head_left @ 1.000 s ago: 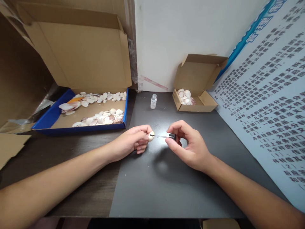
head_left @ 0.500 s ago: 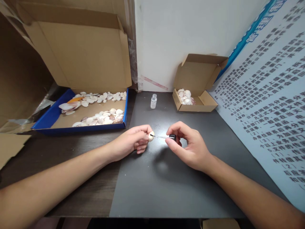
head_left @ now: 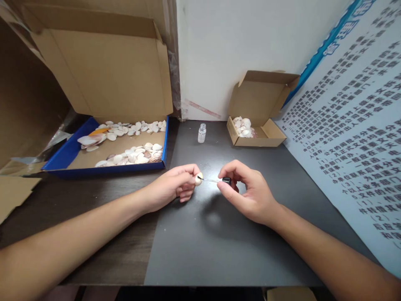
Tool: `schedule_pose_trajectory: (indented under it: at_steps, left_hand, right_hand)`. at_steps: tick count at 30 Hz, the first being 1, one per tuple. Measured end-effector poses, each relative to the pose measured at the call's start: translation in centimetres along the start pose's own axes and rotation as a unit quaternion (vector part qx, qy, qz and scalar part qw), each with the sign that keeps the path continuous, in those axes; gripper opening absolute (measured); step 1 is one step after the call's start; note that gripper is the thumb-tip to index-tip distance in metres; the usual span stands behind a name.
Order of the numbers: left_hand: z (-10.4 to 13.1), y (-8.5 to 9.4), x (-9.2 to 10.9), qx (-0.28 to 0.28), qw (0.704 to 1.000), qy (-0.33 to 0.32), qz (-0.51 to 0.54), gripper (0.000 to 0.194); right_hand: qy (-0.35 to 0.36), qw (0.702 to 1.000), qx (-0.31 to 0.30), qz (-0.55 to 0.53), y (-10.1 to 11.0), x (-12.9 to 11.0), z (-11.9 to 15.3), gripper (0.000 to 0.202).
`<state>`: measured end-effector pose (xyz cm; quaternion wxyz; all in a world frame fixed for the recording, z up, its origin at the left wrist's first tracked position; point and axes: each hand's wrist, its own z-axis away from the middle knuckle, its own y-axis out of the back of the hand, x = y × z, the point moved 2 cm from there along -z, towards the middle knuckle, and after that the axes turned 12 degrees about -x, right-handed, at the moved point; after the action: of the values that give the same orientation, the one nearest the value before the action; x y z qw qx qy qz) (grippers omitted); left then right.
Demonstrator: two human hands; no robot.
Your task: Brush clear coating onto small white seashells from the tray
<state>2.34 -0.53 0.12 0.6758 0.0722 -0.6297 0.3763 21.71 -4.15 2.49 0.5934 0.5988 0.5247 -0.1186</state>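
Note:
Between the thumb and fingers of my left hand is a small cream-white seashell. My right hand is closed on the black cap of a brush applicator. Its thin stem points left, and the dark tip lies against the shell. Both hands are held above the dark grey mat. Behind them a small clear glass bottle with a label stands upright, its neck uncapped.
At the left is an open blue-sided cardboard box with many white shells and an orange piece. A smaller open cardboard box at the back right holds more shells. A printed sheet slopes along the right, and a white wall rises behind.
Hardly anything differs. The brush tip stays at the shell, and both hands keep nearly the same place.

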Motion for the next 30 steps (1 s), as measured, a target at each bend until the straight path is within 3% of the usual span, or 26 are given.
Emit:
schedule_pose_trajectory:
  at_steps: [30]
  left_hand:
    - [-0.05,0.39,-0.25,-0.016,1.000,-0.004,-0.005,0.014]
  right_hand:
    - [-0.002,1.000,-0.016,-0.004,-0.06,0.03,-0.05,0.007]
